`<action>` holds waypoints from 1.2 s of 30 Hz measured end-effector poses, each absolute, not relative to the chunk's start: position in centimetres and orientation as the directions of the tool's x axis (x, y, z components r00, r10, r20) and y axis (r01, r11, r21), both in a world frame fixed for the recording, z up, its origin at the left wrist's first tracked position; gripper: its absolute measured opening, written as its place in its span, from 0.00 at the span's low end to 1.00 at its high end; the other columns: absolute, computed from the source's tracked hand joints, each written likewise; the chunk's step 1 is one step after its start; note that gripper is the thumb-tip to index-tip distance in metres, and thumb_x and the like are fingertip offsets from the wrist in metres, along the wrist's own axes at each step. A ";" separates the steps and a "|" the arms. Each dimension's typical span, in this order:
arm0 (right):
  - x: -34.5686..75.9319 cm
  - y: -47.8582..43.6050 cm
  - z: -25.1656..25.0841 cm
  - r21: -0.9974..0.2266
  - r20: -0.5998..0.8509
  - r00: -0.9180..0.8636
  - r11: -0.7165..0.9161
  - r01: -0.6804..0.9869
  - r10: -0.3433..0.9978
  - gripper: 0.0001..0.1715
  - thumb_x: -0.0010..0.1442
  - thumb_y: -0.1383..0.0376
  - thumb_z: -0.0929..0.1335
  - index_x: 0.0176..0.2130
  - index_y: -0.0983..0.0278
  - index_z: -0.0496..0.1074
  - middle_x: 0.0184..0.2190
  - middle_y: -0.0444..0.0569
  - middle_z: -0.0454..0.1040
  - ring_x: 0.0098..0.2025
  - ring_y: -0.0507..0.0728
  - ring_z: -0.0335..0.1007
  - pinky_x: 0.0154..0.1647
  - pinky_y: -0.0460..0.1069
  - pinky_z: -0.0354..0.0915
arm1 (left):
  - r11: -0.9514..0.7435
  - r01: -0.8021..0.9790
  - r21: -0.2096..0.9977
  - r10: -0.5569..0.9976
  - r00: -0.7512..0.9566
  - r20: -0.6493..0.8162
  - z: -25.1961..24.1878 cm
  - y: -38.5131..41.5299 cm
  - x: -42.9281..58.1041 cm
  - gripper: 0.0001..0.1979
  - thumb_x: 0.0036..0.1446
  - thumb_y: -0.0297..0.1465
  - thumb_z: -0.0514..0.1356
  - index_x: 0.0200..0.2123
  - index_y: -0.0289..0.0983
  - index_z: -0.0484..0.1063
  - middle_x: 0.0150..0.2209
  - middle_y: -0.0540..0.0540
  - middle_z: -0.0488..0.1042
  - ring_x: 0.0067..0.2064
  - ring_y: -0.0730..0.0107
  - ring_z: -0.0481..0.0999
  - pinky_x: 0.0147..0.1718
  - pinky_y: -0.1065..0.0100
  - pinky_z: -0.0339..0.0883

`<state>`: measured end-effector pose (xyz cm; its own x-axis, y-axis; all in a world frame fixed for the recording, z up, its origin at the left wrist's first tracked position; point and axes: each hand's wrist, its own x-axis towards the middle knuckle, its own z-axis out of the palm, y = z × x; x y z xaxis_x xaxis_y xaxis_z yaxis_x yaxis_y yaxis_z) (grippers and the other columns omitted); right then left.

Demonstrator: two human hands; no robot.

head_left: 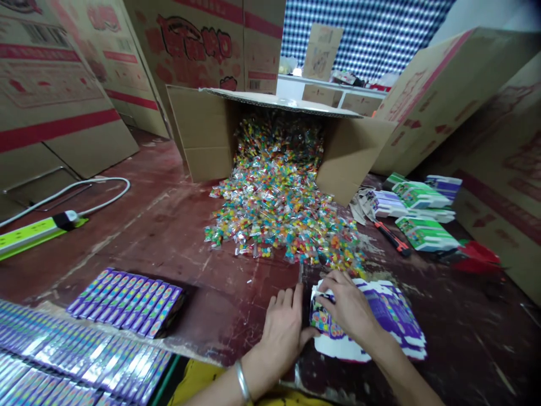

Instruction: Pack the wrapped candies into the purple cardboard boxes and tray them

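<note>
My left hand lies on the dark red table with its fingers stretched out, and its thumb reaches toward the near left edge of a pile of flattened purple candy boxes. Over the left part of that pile is my right hand, its fingers bent and closed on a flattened box; the exact grip is partly hidden. Beyond both hands, small clear packets of multicoloured candy spill out of a cardboard carton lying on its side.
A row of filled purple boxes lies at left, above a crate of packed boxes. Bundled green and purple cartons and a red-and-black cutter are at right. A power strip with a white cord sits far left.
</note>
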<state>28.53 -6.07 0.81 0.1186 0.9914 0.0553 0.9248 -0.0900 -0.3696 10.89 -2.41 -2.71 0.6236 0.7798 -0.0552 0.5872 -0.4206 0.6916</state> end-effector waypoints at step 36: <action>16.4 -5.2 0.0 -0.972 0.060 0.183 0.016 0.235 0.981 0.14 0.64 0.58 0.68 0.30 0.64 0.74 0.26 0.44 0.72 0.30 0.53 0.70 0.32 0.45 0.66 | 0.420 -0.211 0.883 0.903 0.192 -0.384 0.0 -1.4 2.8 0.17 0.45 0.41 0.72 0.34 0.34 0.80 0.27 0.49 0.76 0.26 0.71 0.73 0.23 0.74 0.69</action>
<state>16.38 -5.25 0.02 0.1828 0.9813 0.0603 0.2348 0.0160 -0.9719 2.79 -1.41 0.03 0.1916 0.9034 -0.3835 -0.2115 0.4196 0.8827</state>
